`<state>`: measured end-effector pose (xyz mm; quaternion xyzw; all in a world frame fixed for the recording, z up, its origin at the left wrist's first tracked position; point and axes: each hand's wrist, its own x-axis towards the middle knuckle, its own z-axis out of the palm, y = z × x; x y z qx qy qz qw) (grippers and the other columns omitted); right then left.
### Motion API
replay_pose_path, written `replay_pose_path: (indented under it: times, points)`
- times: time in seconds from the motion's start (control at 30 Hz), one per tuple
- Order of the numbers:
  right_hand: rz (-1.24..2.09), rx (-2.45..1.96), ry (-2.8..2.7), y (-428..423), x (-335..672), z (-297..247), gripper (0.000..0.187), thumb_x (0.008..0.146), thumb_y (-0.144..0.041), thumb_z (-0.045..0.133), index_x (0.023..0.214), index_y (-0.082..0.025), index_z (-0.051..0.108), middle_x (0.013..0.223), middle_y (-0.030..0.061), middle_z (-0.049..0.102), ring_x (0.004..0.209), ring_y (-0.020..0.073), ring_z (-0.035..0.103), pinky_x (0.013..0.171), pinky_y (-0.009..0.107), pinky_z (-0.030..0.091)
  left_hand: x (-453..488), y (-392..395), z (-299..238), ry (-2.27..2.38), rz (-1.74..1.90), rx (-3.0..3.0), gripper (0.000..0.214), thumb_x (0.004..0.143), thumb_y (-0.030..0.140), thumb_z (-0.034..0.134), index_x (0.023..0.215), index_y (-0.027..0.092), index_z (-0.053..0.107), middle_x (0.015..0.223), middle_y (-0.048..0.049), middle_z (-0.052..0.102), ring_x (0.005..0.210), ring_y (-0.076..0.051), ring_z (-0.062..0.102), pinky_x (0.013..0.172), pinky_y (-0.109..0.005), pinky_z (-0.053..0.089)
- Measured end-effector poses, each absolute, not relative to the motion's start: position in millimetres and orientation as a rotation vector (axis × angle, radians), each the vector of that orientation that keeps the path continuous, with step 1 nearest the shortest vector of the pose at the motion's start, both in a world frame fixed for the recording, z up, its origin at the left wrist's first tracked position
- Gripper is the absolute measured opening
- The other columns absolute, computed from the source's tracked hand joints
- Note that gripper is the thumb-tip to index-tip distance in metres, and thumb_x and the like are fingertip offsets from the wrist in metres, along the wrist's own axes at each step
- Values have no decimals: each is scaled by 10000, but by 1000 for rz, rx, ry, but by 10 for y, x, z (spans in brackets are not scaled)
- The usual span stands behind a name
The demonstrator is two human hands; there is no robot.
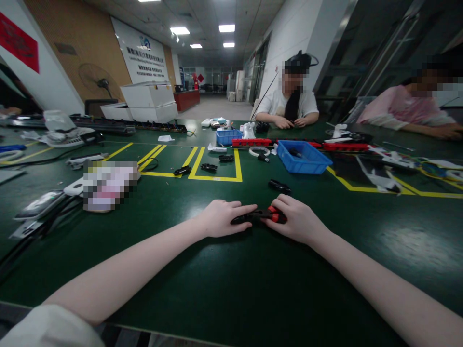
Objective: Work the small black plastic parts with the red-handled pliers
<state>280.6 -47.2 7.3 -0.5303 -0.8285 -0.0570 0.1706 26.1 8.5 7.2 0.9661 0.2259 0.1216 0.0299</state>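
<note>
My right hand is closed round the red and black handles of a pair of pliers. The dark jaws point left, toward my left hand. Between its thumb and fingers that hand pinches a small glossy black part. Jaws and part meet or overlap; exactly how they touch is too dark to make out. Just beyond my right hand, another black piece lies on the green table. Similar black pieces lie farther off, in and beside a yellow-taped rectangle.
Behind the loose pieces stand a larger blue bin and a smaller blue bin. Red strips run along the table's middle. On the left lie a blurred-out pinkish object and dark cables. Two people sit across the table.
</note>
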Motion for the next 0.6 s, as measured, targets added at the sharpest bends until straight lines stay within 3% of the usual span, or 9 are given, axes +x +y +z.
replay_pose_path:
  times: [0.27,0.6]
  points:
    - [-92,-1529,-2370,-485,2805,110,324,861,-522,589,901,-201,606,917,79,626,794,206,582,678,344,470,268,82,95,634,373,2897,543,993,504,420,1476,256,430,1115,-67,720,871,-206,703,743,-292,510]
    - [-145,-1494,-2376,-497,2808,121,248,842,-444,621,909,-205,620,940,77,636,840,216,598,716,351,460,270,88,113,606,337,2874,533,1006,496,401,1475,246,426,1187,-73,710,910,-215,710,776,-307,516]
